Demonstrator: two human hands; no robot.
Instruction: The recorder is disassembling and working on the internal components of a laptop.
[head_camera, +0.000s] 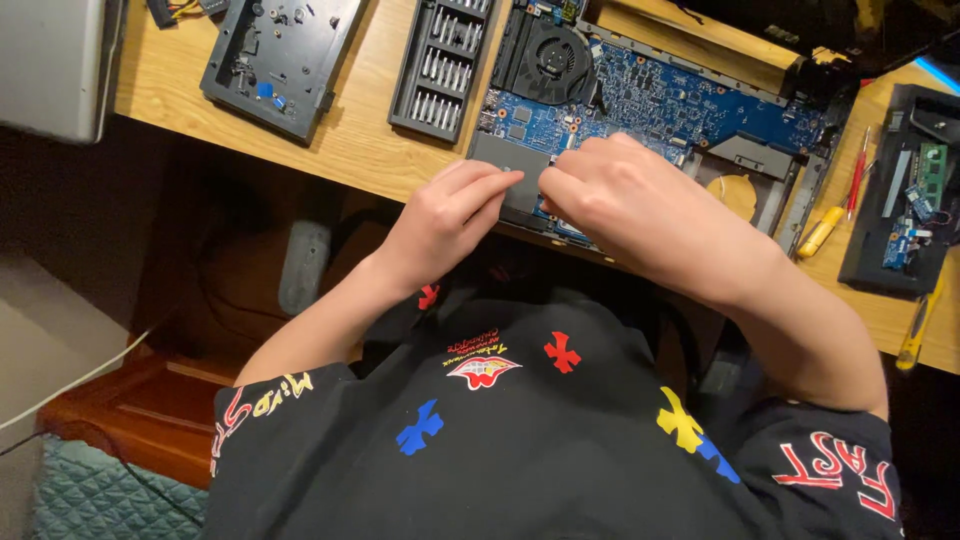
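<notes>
An opened laptop base (800, 190) lies on the wooden desk, its blue circuit board (660, 100) and black fan (548, 55) exposed. My left hand (445, 215) and my right hand (625, 200) meet at the board's near edge, fingertips pinched together over a grey flat module (505, 160). Whatever small part the fingers hold is hidden by them.
A black case of screwdriver bits (440, 65) lies left of the laptop, a black drive caddy (275, 55) further left. Right of the laptop are a red-and-yellow screwdriver (835, 215), a black tray with small circuit boards (905, 215) and a yellow tool (918, 330). The desk edge (330, 165) is near my lap.
</notes>
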